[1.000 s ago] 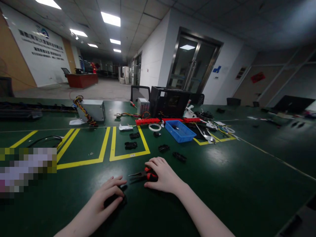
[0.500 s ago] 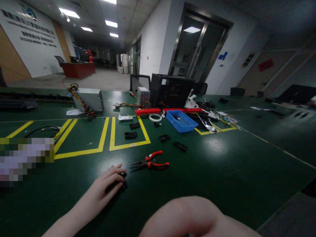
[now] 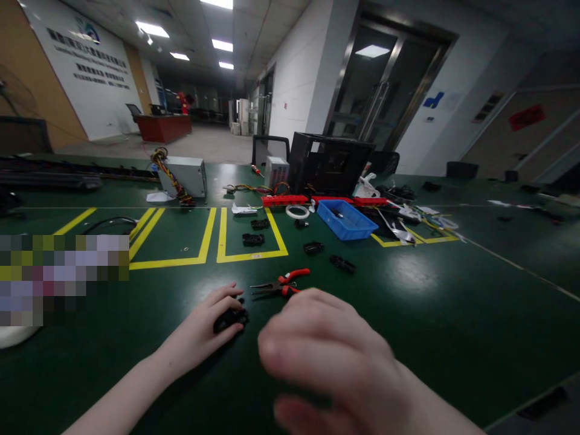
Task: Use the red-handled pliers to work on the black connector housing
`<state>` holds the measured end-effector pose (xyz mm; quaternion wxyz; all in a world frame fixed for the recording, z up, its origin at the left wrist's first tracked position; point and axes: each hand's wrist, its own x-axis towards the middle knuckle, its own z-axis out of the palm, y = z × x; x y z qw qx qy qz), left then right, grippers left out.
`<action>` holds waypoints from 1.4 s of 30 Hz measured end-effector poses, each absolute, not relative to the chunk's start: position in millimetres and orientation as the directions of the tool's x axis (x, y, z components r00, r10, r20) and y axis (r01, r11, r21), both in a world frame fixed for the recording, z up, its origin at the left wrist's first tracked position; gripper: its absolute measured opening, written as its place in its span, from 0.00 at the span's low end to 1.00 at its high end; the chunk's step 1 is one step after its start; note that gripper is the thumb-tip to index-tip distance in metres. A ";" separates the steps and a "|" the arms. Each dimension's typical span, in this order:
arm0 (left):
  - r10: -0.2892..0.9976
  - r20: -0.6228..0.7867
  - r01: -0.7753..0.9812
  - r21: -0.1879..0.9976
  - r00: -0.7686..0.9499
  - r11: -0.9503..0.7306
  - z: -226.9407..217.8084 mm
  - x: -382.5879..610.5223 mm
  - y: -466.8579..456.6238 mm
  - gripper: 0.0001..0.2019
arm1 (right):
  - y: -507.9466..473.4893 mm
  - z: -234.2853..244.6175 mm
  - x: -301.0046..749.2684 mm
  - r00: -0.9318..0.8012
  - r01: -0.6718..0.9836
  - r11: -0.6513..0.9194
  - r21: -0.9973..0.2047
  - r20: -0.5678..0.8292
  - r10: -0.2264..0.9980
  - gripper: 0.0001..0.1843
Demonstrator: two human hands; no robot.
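My left hand (image 3: 206,326) rests on the green table (image 3: 435,314), fingers curled round a small black part (image 3: 230,319). Red-handled pliers (image 3: 281,284) lie on the table just right of it, nobody touching them. My right hand (image 3: 335,362) is raised close to the camera, large and blurred, its fingers bent inward; nothing shows in it, and it covers part of the pliers' handles.
Small black parts (image 3: 252,239) lie in and near yellow-taped squares. Behind them are a blue bin (image 3: 347,219), a red strip (image 3: 284,199), a tape roll (image 3: 298,211), a grey power supply (image 3: 183,176) with wires and a black computer case (image 3: 328,163). A pixelated patch sits at left.
My right hand let go of the pliers, which now lie on the table, and rose toward the camera. My left hand stayed on the black part. The view shifted slightly.
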<state>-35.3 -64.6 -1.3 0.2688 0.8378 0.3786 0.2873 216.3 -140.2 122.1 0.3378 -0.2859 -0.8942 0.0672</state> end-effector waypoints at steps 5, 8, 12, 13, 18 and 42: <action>0.795 0.266 0.505 0.653 0.545 -0.564 4.2 -35.4 -65.5 0.10 | -79.2 55.6 247.2 -0.469 0.795 0.541 -0.274 0.290 0.835 0.38; 0.815 0.256 0.524 0.658 0.519 -0.541 7.0 -35.6 -65.2 0.11 | -60.2 27.9 274.8 -0.420 0.849 0.457 -0.266 0.187 0.888 0.38; 0.847 0.237 0.556 0.664 0.476 -0.499 7.4 -36.5 -64.0 0.14 | -44.4 22.1 289.7 -0.456 0.844 0.485 -0.229 0.170 0.874 0.38; 0.850 0.232 0.560 0.665 0.474 -0.494 7.8 -36.6 -63.8 0.14 | -40.3 22.7 290.1 -0.461 0.845 0.488 -0.219 0.165 0.872 0.39; 0.870 0.157 0.551 0.718 0.467 -0.425 11.6 -34.8 -63.1 0.11 | -23.1 20.5 285.6 -0.456 0.853 0.488 -0.184 0.189 0.870 0.38; 0.927 -0.018 0.503 0.844 0.375 -0.187 9.2 -35.5 -48.1 0.10 | -20.5 8.0 274.5 -0.612 0.647 0.756 -0.102 0.522 0.594 0.35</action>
